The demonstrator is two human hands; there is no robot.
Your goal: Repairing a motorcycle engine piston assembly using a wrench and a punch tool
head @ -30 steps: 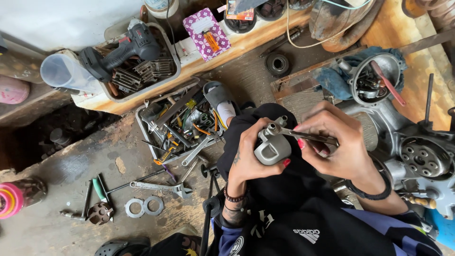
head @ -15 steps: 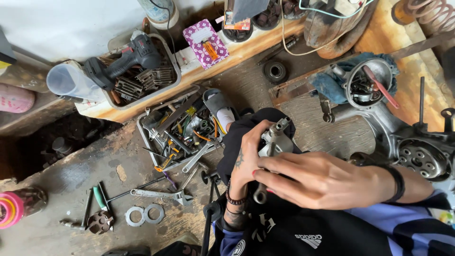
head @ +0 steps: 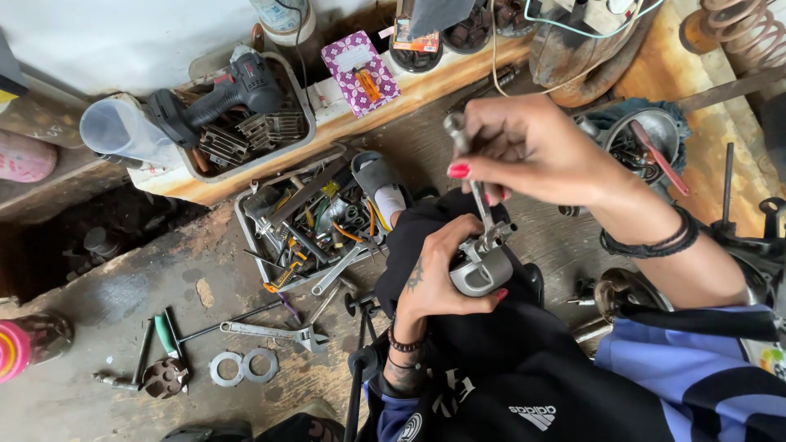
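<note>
At far left on the concrete floor [head: 98,286] lie 2 flat metal rings [head: 243,366] and an adjustable wrench [head: 274,332]; above them, a crate holds a cordless drill [head: 221,94], and a tray of loose tools [head: 315,221] sits in the middle.

The left hand [head: 438,274] grips a small grey metal part [head: 481,266] over the person's dark-clothed lap, fingers [head: 458,237] clamped around its body, wrist bent back toward the chest. That hold matches 0.5 s ago.

What changed is on the right: the right hand [head: 532,147], which lay low across the part then, has risen up and away. It now pinches the top of a thin metal rod tool [head: 473,176], fingers together on the shaft, and the tool's lower end stands in the part. The work appears to have gone from covering the part to driving or turning the tool into it.

The right forearm angles down to the right, past an engine casing [head: 647,139].
</note>
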